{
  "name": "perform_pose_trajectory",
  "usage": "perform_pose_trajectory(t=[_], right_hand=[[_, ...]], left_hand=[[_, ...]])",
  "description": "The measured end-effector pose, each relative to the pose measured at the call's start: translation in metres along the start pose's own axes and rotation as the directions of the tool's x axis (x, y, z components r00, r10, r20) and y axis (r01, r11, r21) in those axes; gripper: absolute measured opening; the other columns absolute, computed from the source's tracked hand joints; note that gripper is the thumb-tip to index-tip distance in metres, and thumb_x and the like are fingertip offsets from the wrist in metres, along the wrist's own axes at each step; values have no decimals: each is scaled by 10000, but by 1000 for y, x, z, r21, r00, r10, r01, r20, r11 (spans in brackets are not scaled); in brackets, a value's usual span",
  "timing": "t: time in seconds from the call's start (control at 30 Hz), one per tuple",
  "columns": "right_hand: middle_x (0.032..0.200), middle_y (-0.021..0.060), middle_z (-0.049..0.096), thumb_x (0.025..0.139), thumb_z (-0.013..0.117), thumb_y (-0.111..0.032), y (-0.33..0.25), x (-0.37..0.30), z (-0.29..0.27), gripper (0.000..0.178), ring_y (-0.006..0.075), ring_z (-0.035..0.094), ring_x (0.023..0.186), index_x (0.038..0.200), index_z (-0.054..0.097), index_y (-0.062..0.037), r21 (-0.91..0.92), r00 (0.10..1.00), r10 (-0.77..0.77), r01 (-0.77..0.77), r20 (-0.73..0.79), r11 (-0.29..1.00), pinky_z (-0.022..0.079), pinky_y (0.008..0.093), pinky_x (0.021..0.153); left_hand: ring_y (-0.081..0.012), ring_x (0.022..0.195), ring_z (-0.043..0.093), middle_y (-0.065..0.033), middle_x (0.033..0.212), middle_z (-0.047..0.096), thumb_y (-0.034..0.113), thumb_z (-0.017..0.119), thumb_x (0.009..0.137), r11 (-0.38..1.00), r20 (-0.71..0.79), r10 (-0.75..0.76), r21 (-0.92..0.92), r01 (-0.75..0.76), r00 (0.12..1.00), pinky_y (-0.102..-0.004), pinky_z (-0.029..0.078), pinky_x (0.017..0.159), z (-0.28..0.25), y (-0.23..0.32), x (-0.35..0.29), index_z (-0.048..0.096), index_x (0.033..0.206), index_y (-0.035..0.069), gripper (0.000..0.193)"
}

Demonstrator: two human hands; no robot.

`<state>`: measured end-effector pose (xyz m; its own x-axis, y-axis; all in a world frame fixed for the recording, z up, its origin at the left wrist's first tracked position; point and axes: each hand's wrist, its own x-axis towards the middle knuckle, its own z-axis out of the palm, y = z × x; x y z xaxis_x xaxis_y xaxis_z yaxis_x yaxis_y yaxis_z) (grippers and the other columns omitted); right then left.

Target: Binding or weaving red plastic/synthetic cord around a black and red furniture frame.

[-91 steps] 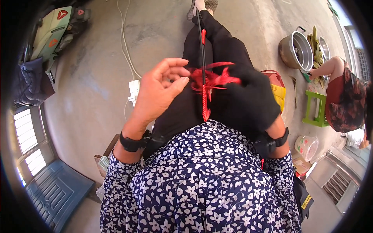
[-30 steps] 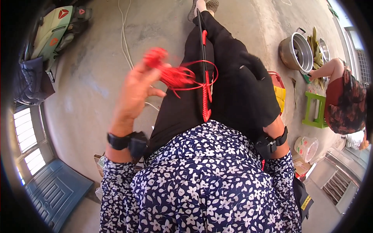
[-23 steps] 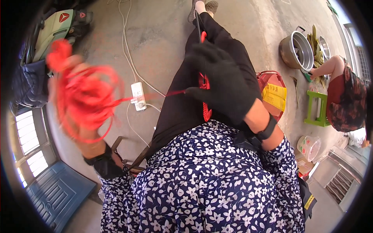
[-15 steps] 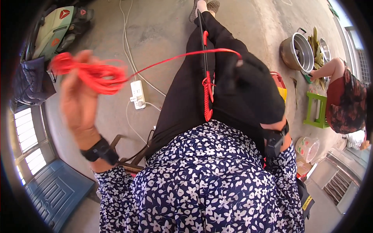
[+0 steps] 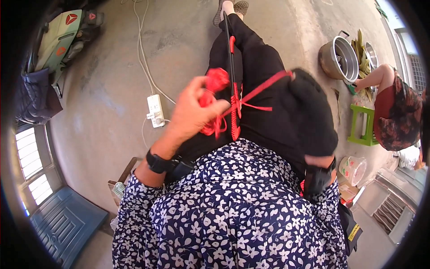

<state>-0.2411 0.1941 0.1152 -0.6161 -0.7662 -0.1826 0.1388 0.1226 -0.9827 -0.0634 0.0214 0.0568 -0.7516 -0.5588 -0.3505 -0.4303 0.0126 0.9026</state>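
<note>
Frame centre: gloved right hand (image 5: 309, 116), black, curls shut over a taut strand of red cord (image 5: 264, 87); bare left hand (image 5: 192, 114) left of it grips the bunched cord beside a knotted strip (image 5: 234, 112).

Matt red cord (image 5: 214, 96), fibrous, gathered in the bare left hand (image 5: 193, 112); the right hand (image 5: 309, 116) wears a black knitted cloth glove. Rough grey concrete floor (image 5: 107, 89); shiny metal pot (image 5: 338, 58); glossy green plastic stool (image 5: 363, 126).

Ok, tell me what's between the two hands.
In the head view, a taut red cord runs from the left hand to the gloved right hand, crossing a black rod on the lap.
</note>
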Motion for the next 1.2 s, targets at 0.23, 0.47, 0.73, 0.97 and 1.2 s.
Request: perform_pose_trajectory(t=[0.23, 0.47, 0.73, 0.97, 1.2], right_hand=[[964, 140, 683, 896, 614, -183, 42, 25, 1, 266, 218, 668, 866, 1107, 645, -25, -291, 991, 35, 5, 133, 957, 515, 326, 766], [826, 170, 683, 861, 625, -226, 62, 12, 39, 261, 341, 666, 777, 1051, 647, -48, -769, 933, 150, 171, 328, 616, 510, 423, 682], [838, 165, 666, 811, 644, -138, 39, 16, 13, 149, 327, 654, 790, 930, 672, -54, -699, 969, -89, 230, 232, 678, 502, 406, 689], [905, 70, 661, 845, 594, -77, -1, -9, -12, 211, 182, 612, 814, 1045, 630, -22, 133, 970, -193, 213, -149, 968, 470, 295, 715], [913, 50, 669, 883, 602, -112, 20, -10, -30, 217, 139, 611, 813, 1080, 621, -23, -79, 977, -10, -7, -214, 997, 471, 259, 716]], left_hand=[[-84, 869, 635, -36, 1043, 679, 60, 625, 919, 949, -304, 245, -119, -292, 921, -274, 515, 725, -58, 7, -12, 602, 1154, 16, 240], [-303, 870, 626, -111, 905, 635, -11, 690, 743, 589, 222, 525, 602, -539, 822, -374, 494, 793, -12, 1, -2, 646, 984, 46, 252], [-211, 859, 654, -90, 954, 660, 27, 696, 789, 912, -118, 375, 222, -344, 919, -316, 530, 712, -8, 8, 3, 632, 1047, 25, 266], [-242, 1014, 646, -208, 1217, 608, 318, 534, 1002, 704, 504, 228, -676, 216, 833, -322, 551, 778, -7, 29, -7, 321, 1477, 65, 578], [-249, 1103, 552, -152, 1232, 556, 373, 475, 1009, 16, 336, 243, -939, 343, 910, -307, 513, 810, -5, 21, -2, 463, 1359, -17, 524]])
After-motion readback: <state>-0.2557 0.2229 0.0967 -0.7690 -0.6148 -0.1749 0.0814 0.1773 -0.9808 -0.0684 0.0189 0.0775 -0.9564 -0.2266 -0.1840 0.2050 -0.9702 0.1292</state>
